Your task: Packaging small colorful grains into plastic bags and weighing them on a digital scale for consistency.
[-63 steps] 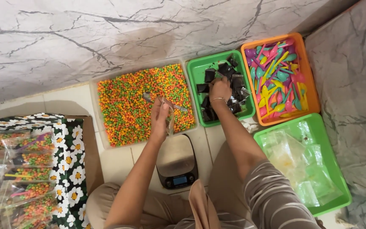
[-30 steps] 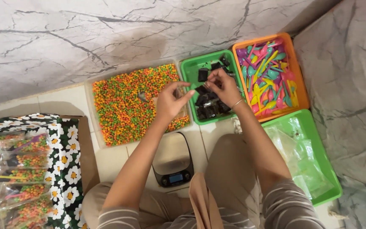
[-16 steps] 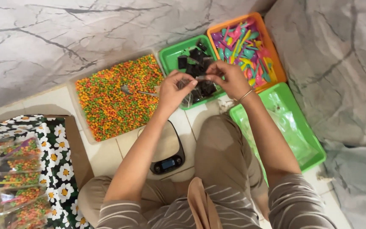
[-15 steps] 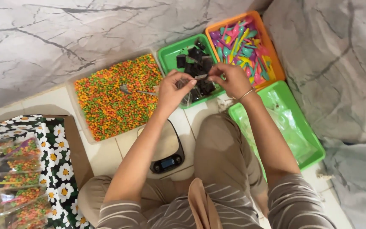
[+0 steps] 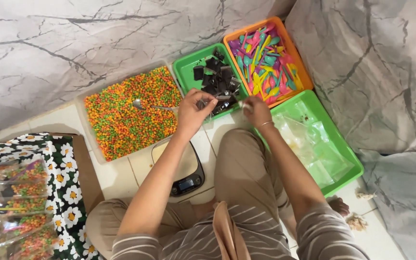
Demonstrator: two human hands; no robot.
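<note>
left hand (image 5: 194, 111) | raised at 12 o'clock, fingers pinched together; forearm bare | right hand (image 5: 257, 110) | at 1 o'clock, fingers curled shut; wrist bent

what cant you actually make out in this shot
- The small item pinched between the left hand and right hand: head view, too small and covered by the fingers.
- The kitchen scale: its platform is partly hidden by the left forearm, its display too small to read.
- The dark pieces in the small green tray: too small to identify.
- The packed bags in the floral box: cut off by the left edge.
</note>
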